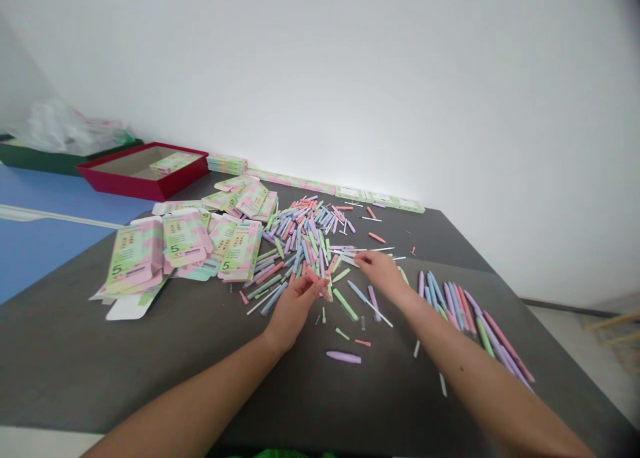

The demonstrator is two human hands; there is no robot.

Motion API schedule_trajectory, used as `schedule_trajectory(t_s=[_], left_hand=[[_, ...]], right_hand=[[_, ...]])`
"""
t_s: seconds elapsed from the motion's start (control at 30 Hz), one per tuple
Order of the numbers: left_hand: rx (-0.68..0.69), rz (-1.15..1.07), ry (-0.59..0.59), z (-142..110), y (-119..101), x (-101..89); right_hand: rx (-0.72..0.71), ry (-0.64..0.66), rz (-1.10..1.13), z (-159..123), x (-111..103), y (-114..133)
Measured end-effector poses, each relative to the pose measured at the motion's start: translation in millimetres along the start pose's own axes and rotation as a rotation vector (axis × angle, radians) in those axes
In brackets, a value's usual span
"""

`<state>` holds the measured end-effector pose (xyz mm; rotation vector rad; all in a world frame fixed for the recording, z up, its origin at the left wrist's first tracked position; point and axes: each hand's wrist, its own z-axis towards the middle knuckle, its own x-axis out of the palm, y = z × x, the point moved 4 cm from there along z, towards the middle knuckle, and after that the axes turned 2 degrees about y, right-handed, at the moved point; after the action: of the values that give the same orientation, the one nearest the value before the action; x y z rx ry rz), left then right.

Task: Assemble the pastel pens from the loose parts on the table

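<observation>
My left hand (293,308) is closed, thumb and fingers pinching a coral-pink plastic pen part (316,278) at the near edge of a loose pile of pastel pen parts (305,235). My right hand (381,271) reaches in over the right side of this pile, its fingertips pressed together beside some thin white sticks (373,249); what they hold, if anything, is too small to name. Between and below the hands lie a green tube (345,305), a blue piece with a white stick (369,303), small clips and a purple barrel (343,357).
Flattened-looking printed cartons (135,251) are heaped on the left. Assembled-looking pastel pens (457,305) lie in a row under my right forearm. Behind stand a red box (135,185), a green box with plastic bags (70,138), and small cartons (320,186) along the wall.
</observation>
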<state>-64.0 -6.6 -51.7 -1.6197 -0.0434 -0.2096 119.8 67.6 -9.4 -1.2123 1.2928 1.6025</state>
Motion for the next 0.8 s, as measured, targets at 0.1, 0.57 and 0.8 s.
schedule_trajectory(t_s=[0.1, 0.57, 0.8], left_hand=[[0.014, 0.017, 0.009, 2, 1, -1.2], [0.107, 0.139, 0.083, 0, -9, 0.6], [0.155, 0.210, 0.092, 1, -10, 0.4]], right_hand=[[0.047, -0.004, -0.110, 38, 1, -24], [0.008, 0.204, -0.295, 83, 44, -48], [0.033, 0.241, -0.171, 85, 41, -52]])
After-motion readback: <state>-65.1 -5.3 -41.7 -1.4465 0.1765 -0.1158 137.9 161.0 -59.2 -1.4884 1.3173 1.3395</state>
